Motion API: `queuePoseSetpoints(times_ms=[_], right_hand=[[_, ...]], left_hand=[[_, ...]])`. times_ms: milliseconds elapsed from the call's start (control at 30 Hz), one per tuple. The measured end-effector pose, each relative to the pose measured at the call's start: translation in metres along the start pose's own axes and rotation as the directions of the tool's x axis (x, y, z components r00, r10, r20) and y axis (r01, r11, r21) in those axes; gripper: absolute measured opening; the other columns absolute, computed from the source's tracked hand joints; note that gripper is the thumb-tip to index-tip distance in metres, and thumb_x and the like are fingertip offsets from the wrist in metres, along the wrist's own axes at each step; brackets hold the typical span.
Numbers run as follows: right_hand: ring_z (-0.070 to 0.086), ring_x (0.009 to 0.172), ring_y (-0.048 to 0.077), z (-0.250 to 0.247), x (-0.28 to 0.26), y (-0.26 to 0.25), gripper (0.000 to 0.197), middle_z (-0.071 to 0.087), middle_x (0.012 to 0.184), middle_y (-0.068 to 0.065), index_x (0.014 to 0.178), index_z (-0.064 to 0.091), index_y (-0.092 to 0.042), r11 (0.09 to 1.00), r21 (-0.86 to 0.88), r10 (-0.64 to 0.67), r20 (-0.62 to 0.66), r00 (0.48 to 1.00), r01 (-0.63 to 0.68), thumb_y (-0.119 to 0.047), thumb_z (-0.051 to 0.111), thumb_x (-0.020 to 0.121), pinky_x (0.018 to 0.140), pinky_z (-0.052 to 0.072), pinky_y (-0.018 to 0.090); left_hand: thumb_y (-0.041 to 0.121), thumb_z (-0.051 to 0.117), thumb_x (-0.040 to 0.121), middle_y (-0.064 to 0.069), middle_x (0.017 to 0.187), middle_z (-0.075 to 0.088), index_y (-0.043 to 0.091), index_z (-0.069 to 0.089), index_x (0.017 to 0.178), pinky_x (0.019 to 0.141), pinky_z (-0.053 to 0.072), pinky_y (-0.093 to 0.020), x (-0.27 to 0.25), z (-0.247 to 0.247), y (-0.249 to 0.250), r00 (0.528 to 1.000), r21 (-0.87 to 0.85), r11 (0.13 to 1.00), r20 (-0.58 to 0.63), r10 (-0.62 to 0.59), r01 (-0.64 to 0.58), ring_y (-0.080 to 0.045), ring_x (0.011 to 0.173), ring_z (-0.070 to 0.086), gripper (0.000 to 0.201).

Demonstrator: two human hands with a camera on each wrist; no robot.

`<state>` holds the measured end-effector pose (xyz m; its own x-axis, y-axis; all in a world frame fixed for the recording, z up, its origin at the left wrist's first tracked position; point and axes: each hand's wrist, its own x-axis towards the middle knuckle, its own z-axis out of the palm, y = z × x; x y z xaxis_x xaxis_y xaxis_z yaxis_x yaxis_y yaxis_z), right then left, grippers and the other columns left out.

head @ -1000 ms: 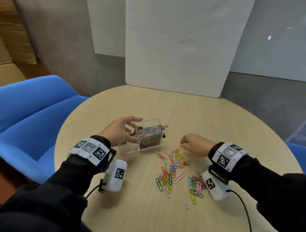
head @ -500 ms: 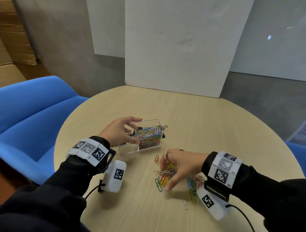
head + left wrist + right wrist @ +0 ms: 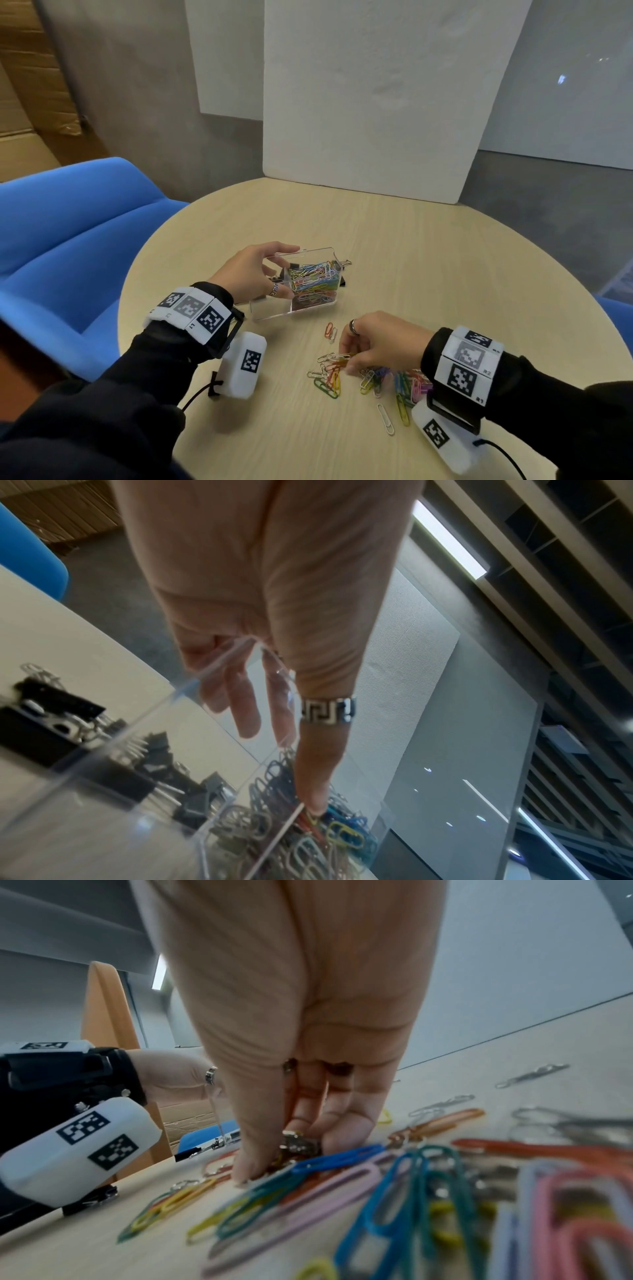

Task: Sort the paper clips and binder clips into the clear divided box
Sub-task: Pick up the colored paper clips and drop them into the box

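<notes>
Paper clips (image 3: 313, 275) half fill the box (image 3: 274, 310) (left hand (image 3: 251, 270) gripping it); right hand (image 3: 380, 341) pinches more from the desk pile (image 3: 397, 380).

Both hands (image 3: 255, 270) (image 3: 380, 341) curled, gripping

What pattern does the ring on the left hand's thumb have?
A dark angular key pattern on the silver ring, clearest in the left wrist view.

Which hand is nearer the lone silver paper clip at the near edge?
Right. The right hand works the pile just beyond the silver paper clip; the left hand grips the clear divided box, farther off.
</notes>
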<state>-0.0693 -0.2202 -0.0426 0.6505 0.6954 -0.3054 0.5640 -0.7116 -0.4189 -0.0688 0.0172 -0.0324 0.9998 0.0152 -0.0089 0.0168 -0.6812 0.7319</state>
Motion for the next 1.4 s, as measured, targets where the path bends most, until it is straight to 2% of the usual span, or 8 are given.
queuePoseSetpoints(times_ms=[300, 500, 667, 933, 1000, 1100, 1233, 1400], right_hand=[[0.049, 0.065, 0.001, -0.004, 0.009, 0.006, 0.028, 0.065, 0.092, 0.001, 0.106, 0.068, -0.012, 0.997, -0.062, 0.042, -0.071, 0.997, -0.046, -0.027, 0.068, 0.083, 0.056, 0.032, 0.005], [0.054, 0.059, -0.001, -0.040, 0.015, -0.001, 0.016, 0.066, 0.080, -0.008, 0.098, 0.070, -0.015, 0.995, 0.078, 0.072, -0.195, 0.978, -0.057, -0.022, 0.067, 0.083, 0.059, 0.043, 0.009], [0.051, 0.056, -0.001, -0.081, 0.034, -0.023, 0.012, 0.056, 0.064, -0.016, 0.092, 0.073, -0.013, 0.996, 0.085, 0.013, -0.460, 0.888, 0.030, -0.017, 0.068, 0.082, 0.053, 0.039, 0.004], [0.062, 0.088, 0.013, -0.059, 0.064, -0.029, 0.023, 0.071, 0.106, 0.006, 0.107, 0.070, -0.011, 1.000, -0.022, -0.014, -0.446, 0.895, 0.005, -0.012, 0.066, 0.084, 0.061, 0.038, 0.002], [0.063, 0.085, 0.008, -0.059, 0.062, -0.025, 0.021, 0.072, 0.102, 0.003, 0.105, 0.071, -0.013, 1.000, 0.000, -0.024, -0.514, 0.857, 0.027, -0.019, 0.064, 0.086, 0.072, 0.040, 0.005], [0.057, 0.067, -0.001, -0.062, 0.050, -0.019, 0.019, 0.070, 0.083, -0.002, 0.090, 0.072, -0.015, 0.992, 0.073, -0.031, -0.623, 0.781, 0.099, -0.031, 0.062, 0.087, 0.062, 0.039, 0.002], [0.067, 0.075, 0.029, -0.054, 0.039, -0.013, 0.031, 0.073, 0.078, 0.000, 0.078, 0.072, -0.018, 0.992, 0.029, -0.107, -0.374, 0.921, 0.126, -0.041, 0.056, 0.089, 0.070, 0.055, 0.035], [0.050, 0.120, 0.022, -0.019, 0.044, -0.025, 0.048, 0.046, 0.142, -0.008, 0.133, 0.052, -0.023, 0.923, -0.304, -0.207, 0.121, 0.971, 0.235, -0.004, 0.039, 0.090, 0.103, 0.041, 0.037]], left_hand=[[0.019, 0.082, 0.067, 0.011, 0.113, 0.060, 0.045, 0.048, 0.125, 0.086, 0.050, -0.036, 0.000, -0.001, 0.000, 1.000, 0.015, 1.000, 0.003, 0.001, -0.001, -0.015, 0.101, 0.057, 0.072], [0.018, 0.082, 0.067, 0.011, 0.113, 0.059, 0.044, 0.048, 0.125, 0.089, 0.050, -0.038, 0.000, -0.001, 0.000, 1.000, 0.021, 1.000, 0.003, 0.002, -0.002, -0.014, 0.100, 0.057, 0.071], [0.017, 0.082, 0.067, 0.012, 0.112, 0.060, 0.043, 0.048, 0.126, 0.088, 0.051, -0.037, 0.000, 0.000, 0.000, 1.000, 0.021, 1.000, 0.006, 0.007, -0.007, -0.013, 0.100, 0.056, 0.072], [0.018, 0.083, 0.065, 0.012, 0.109, 0.061, 0.044, 0.050, 0.124, 0.084, 0.051, -0.032, 0.001, 0.000, -0.002, 1.000, 0.019, 1.000, -0.009, 0.023, -0.023, -0.011, 0.096, 0.058, 0.073], [0.018, 0.084, 0.064, 0.012, 0.110, 0.061, 0.044, 0.050, 0.124, 0.085, 0.051, -0.033, 0.001, 0.000, -0.003, 1.000, 0.017, 1.000, -0.013, 0.025, -0.025, -0.011, 0.096, 0.058, 0.073], [0.018, 0.084, 0.064, 0.012, 0.109, 0.061, 0.044, 0.051, 0.124, 0.086, 0.052, -0.035, 0.002, 0.000, -0.003, 0.999, 0.012, 1.000, -0.013, 0.029, -0.029, -0.012, 0.095, 0.059, 0.073], [0.017, 0.084, 0.063, 0.013, 0.107, 0.061, 0.043, 0.051, 0.124, 0.085, 0.052, -0.035, 0.003, 0.000, -0.004, 0.999, 0.008, 1.000, -0.020, 0.026, -0.026, -0.014, 0.095, 0.059, 0.073], [0.018, 0.084, 0.064, 0.013, 0.104, 0.060, 0.041, 0.050, 0.126, 0.083, 0.051, -0.034, 0.004, -0.001, -0.003, 0.999, 0.014, 1.000, -0.050, 0.017, -0.016, -0.014, 0.093, 0.058, 0.074]])
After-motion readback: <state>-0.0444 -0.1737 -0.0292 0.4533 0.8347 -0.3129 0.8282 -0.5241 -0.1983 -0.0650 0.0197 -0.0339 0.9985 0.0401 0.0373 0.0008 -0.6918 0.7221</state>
